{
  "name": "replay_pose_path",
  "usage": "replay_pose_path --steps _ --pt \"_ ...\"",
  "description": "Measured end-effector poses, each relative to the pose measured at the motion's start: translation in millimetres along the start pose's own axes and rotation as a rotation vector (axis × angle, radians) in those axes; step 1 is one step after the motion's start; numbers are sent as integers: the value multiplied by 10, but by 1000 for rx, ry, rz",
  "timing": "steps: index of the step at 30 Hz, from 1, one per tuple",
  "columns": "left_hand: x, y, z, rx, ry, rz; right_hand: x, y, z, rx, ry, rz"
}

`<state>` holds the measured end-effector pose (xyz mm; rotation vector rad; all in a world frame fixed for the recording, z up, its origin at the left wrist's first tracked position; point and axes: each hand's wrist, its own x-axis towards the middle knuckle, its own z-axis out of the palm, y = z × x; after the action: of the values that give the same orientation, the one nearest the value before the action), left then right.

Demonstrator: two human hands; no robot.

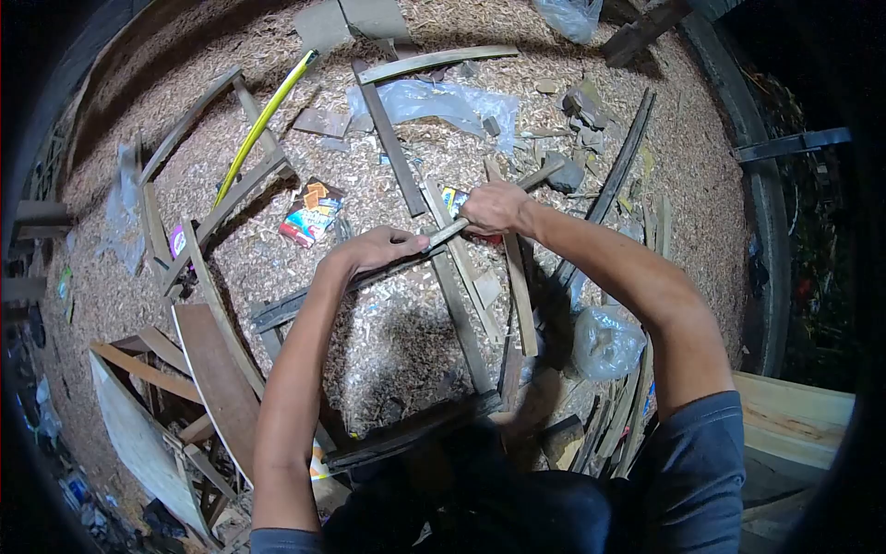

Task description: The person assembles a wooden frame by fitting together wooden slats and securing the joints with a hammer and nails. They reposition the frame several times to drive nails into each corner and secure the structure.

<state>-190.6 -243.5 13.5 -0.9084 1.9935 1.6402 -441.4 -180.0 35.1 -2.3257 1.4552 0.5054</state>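
Observation:
A thin wooden strip [540, 175] runs diagonally across other wood pieces in the middle. My right hand [496, 208] is closed around this strip. At its lower left end, my left hand [383, 247] has its thumb on the strip, beside a dark wooden bar [286, 309]; its other fingers are partly hidden. Beneath the strip lie a long narrow slat [461, 323] and a paler slat [475, 282]. Another light slat [519, 300] lies to the right of them.
Wood shavings cover the ground. A yellow-green strip [263, 125] leans over a wooden frame [221, 208] at the left. A red and blue packet [309, 217], plastic sheeting [429, 102], a clear plastic bag [607, 343] and dark long bars [618, 171] lie around.

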Motion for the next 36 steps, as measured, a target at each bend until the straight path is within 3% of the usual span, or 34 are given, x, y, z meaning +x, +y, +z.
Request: replay_pose_path --steps 7,13,17,22,26,27,29,31,33,35,36 --pt "-63 85 -38 33 -124 42 297 -17 -254 -180 -7 -103" --pt "-29 -144 122 -55 -5 169 556 -208 -548 -455 -79 -266" --pt "-40 -362 293 -8 96 282 576 -509 -520 -693 -146 -209" --pt "-202 -254 250 -43 165 152 468 -626 -592 -626 -79 -42" --pt "-110 -350 217 -279 251 155 119 -368 -298 -401 152 60" --pt "-95 -323 227 -201 292 124 72 -346 -251 -296 205 136" --pt "2 -354 358 32 414 267 -5 -354 -189 -296 219 150" --pt "69 -370 448 69 414 242 -12 -400 -100 -326 355 220" --pt "64 -354 567 116 576 279 12 -345 -175 -228 271 249" --pt "-10 -284 618 131 586 218 10 -251 -324 50 -39 270" --pt "10 -306 643 117 621 209 10 -185 -302 237 34 289"
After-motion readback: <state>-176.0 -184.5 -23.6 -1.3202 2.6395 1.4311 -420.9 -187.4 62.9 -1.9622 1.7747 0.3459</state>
